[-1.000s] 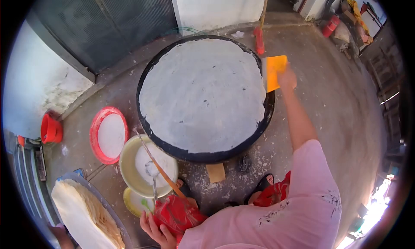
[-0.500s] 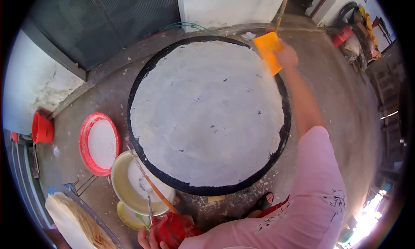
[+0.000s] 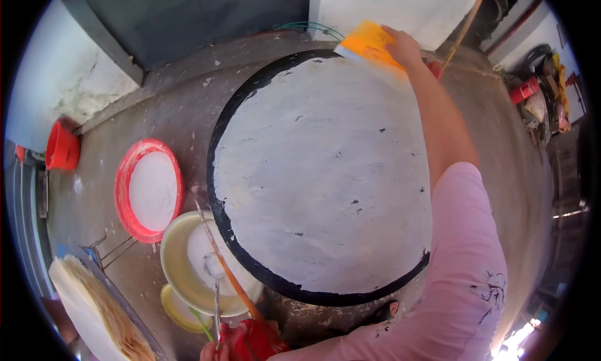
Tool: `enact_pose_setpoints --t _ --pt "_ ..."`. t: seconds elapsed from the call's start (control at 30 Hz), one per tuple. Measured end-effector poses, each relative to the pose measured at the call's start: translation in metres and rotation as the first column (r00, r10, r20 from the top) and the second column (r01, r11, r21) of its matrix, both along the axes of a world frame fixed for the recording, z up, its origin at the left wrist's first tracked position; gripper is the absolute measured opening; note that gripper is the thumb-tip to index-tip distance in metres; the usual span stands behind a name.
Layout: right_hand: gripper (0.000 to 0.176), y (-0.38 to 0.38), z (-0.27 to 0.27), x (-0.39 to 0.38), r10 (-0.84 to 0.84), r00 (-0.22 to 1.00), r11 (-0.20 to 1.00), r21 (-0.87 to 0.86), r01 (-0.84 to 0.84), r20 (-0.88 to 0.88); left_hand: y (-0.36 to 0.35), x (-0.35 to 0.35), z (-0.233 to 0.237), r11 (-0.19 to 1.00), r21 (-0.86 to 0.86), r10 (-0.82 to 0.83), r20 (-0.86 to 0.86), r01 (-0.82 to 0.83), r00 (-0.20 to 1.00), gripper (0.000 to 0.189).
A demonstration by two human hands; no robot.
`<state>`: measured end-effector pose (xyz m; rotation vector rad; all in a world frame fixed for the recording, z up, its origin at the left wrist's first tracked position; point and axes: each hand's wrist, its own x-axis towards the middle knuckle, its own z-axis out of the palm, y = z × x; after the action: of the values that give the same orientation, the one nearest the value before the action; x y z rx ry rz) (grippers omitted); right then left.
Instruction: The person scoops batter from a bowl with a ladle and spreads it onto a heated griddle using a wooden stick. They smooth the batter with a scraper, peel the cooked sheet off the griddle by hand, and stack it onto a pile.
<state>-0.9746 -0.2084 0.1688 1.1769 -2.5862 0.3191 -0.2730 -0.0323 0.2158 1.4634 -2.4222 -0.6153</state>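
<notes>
My right hand [image 3: 405, 49] grips a flat orange scraper [image 3: 370, 40] at the far edge of a large round black griddle [image 3: 313, 298]. A thin pale layer of batter [image 3: 325, 179] covers most of the griddle, with small dark gaps in it. The scraper's blade lies along the far rim, slightly blurred. At the bottom edge my left hand [image 3: 210, 351] is partly cut off, fingers apart beside red cloth [image 3: 253, 341]. Close to those fingers is the handle of a metal ladle [image 3: 217, 304], whose bowl sits in a cream basin [image 3: 170, 261] of white batter.
A wooden stick [image 3: 239, 287] crosses the cream basin. Left of the griddle are a red basin [image 3: 123, 201] of white stuff and a red bucket [image 3: 62, 147]. A stack of thin flatbreads [image 3: 94, 311] lies at lower left, a yellow bowl [image 3: 175, 311] beside the cream basin.
My right hand has moved the scraper leftward along the far rim and turned it. The view has shifted, so the griddle sits farther right. Less of my left hand shows.
</notes>
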Motion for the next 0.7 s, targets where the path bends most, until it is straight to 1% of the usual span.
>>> enact_pose_setpoints --t 0.03,0.07,0.13,0.17,0.2,0.27,0.33,0.37,0.4,0.43,0.47,0.5,0.53,0.57,0.6,0.63,0.67,0.7 --pt "0.05 -0.022 -0.002 0.006 0.094 0.996 0.996 -0.006 -0.094 -0.007 0.002 0.003 -0.003 1.0 0.013 0.005 -0.059 -0.004 0.998 0.042" --pt "0.051 -0.043 -0.004 0.013 0.185 0.983 0.983 -0.014 -0.185 -0.014 0.002 0.005 -0.004 1.0 0.015 0.016 -0.058 -0.015 0.998 0.042" --pt "0.051 -0.078 0.006 0.062 0.329 0.943 0.944 -0.036 -0.328 0.037 0.001 0.005 -0.003 1.0 0.006 -0.017 -0.074 0.017 0.997 0.042" --pt "0.052 -0.098 -0.001 0.076 0.452 0.892 0.89 -0.094 -0.447 0.032 0.0 0.005 -0.001 1.0 0.006 -0.008 -0.074 0.008 0.997 0.042" --pt "0.054 -0.117 -0.008 0.091 0.566 0.824 0.817 -0.149 -0.558 0.02 0.001 0.005 0.001 1.0 -0.024 -0.022 -0.058 0.021 0.998 0.042" --pt "0.054 -0.142 0.0 0.148 0.684 0.728 0.728 -0.106 -0.677 0.045 0.002 0.005 0.005 0.998 -0.05 -0.025 -0.039 0.023 0.999 0.041" --pt "0.053 -0.157 0.003 0.206 0.828 0.539 0.559 -0.157 -0.814 0.158 0.004 0.006 0.006 0.991 -0.133 -0.036 -0.033 0.032 0.999 0.041" --pt "0.052 -0.156 0.011 0.239 0.881 0.418 0.455 -0.153 -0.877 0.222 0.004 0.008 0.008 0.991 -0.134 -0.031 -0.031 0.027 0.999 0.041" --pt "0.053 -0.156 0.007 0.268 0.915 0.307 0.358 -0.175 -0.917 0.263 0.004 0.011 0.01 0.991 -0.122 -0.05 -0.044 0.044 0.998 0.041" --pt "0.052 -0.145 0.014 0.301 0.919 0.237 0.293 -0.143 -0.945 0.314 0.005 0.014 0.011 0.992 -0.113 -0.07 -0.055 0.064 0.996 0.04" --pt "0.051 -0.135 0.012 0.328 0.947 0.106 0.162 -0.164 -0.973 0.304 0.007 0.017 0.012 0.991 -0.115 -0.07 -0.054 0.063 0.996 0.04" --pt "0.05 -0.11 0.023 0.355 0.937 -0.058 0.022 -0.223 -0.975 0.345 0.01 0.021 0.013 0.993 -0.103 -0.063 -0.068 0.055 0.996 0.04" --pt "0.043 -0.098 0.015 0.382 0.914 -0.147 -0.095 -0.154 -0.983 0.379 0.014 0.025 0.013 0.995 -0.091 -0.056 -0.082 0.048 0.995 0.04" --pt "0.031 -0.066 0.016 0.407 0.875 -0.227 -0.161 -0.185 -0.969 0.428 0.017 0.031 0.013 0.994 -0.093 -0.06 -0.08 0.053 0.995 0.04" --pt "0.021 -0.031 0.026 0.433 0.819 -0.154 -0.181 -0.007 -0.984 0.553 0.02 0.036 0.012 0.993 -0.106 -0.067 -0.101 0.056 0.993 0.041" --pt "0.017 0.012 0.026 0.454 0.752 -0.129 -0.107 -0.074 -0.992 0.647 0.022 0.042 0.012 0.991 -0.119 -0.073 -0.121 0.059 0.99 0.041" --pt "0.016 0.046 0.021 0.473 0.788 -0.256 -0.412 0.17 -0.895 0.56 0.025 0.046 0.012 0.99 -0.127 -0.08 -0.122 0.064 0.989 0.041" --pt "0.015 0.091 0.024 0.489 0.719 -0.151 -0.387 0.211 -0.898 0.678 0.028 0.049 0.012 0.991 -0.126 -0.072 -0.164 0.052 0.984 0.042"
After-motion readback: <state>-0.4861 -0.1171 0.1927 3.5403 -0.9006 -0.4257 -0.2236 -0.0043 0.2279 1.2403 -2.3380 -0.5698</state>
